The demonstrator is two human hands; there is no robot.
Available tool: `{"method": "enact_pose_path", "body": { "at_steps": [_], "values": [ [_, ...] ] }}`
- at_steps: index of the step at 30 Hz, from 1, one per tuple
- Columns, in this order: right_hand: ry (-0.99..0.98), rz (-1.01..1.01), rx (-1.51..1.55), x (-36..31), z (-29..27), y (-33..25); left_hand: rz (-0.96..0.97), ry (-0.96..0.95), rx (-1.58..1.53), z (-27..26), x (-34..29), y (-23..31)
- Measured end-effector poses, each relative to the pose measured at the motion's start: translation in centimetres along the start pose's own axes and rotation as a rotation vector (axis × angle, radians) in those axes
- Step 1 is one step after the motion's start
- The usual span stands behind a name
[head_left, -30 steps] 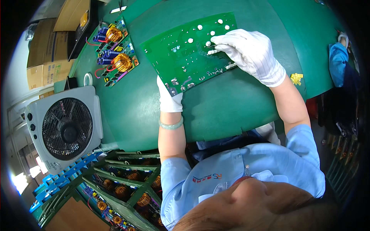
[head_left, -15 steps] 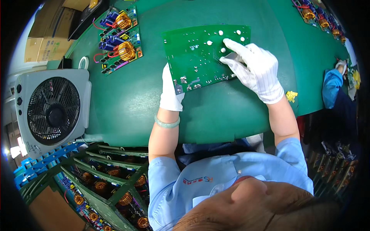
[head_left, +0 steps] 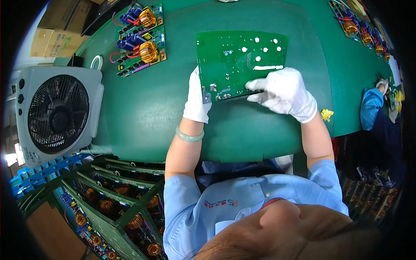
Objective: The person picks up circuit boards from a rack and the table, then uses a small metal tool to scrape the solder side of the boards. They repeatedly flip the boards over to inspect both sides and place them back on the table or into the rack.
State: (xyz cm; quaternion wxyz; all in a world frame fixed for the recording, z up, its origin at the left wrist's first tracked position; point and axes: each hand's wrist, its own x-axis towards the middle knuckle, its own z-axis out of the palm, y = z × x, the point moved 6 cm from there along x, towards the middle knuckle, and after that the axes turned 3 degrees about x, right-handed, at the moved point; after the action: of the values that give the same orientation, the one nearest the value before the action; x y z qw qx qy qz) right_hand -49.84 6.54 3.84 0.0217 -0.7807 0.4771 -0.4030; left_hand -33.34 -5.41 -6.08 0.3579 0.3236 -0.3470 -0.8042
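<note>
A green circuit board (head_left: 234, 71) is held up over the table with its solder side showing. White round dots and one white strip (head_left: 268, 67) stand out on its right part. My left hand (head_left: 197, 97), in a white glove, grips the board at its lower left corner; the fingers behind it are hidden. My right hand (head_left: 284, 93), also gloved, is at the lower right edge of the board. Its index finger is stretched over the board's lower edge, with another finger apart below it. Whether the fingertip touches the board I cannot tell.
Two populated boards with copper coils (head_left: 147, 52) lie at the back left, beside a grey fan (head_left: 60, 117). Green racks (head_left: 108, 216) of boards stand lower left. A yellow scrap (head_left: 326, 115) lies at right. More boards (head_left: 366, 37) and another person's blue sleeve (head_left: 372, 106) are farther right.
My right hand has moved down from the white dots to the board's lower edge, uncovering the white strip. The board and my left hand have shifted slightly right in the picture.
</note>
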Motion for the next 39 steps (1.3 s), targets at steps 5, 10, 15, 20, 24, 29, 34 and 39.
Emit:
{"method": "enact_pose_path", "body": {
  "at_steps": [5,10,15,20,24,29,34,39],
  "values": [
    [0.071,0.279,0.042,0.5,-1.8,1.7,-0.094,0.134,0.074,-0.8,0.4,-0.1],
    [0.120,0.291,-0.054,0.6,-1.4,1.7,-0.182,0.182,0.083,-0.4,0.3,0.0],
    [0.211,0.124,-0.321,0.5,1.2,-0.3,-0.141,0.152,0.160,-0.3,0.3,0.2],
    [0.267,0.079,-0.371,0.4,1.5,-0.5,-0.169,0.214,0.171,-0.7,0.2,0.0],
    [0.265,0.080,-0.388,0.4,1.7,-0.4,-0.165,0.222,0.187,-0.5,0.2,0.2],
    [0.263,0.090,-0.355,0.4,1.8,-0.1,-0.164,0.224,0.199,-0.1,0.1,0.4],
    [0.253,0.048,-0.318,0.4,1.8,-0.3,-0.131,0.188,0.229,-0.1,0.2,0.6],
    [0.330,0.126,-0.304,0.2,0.2,0.4,-0.082,0.130,0.067,-1.4,1.1,-0.4]
  ]
}}
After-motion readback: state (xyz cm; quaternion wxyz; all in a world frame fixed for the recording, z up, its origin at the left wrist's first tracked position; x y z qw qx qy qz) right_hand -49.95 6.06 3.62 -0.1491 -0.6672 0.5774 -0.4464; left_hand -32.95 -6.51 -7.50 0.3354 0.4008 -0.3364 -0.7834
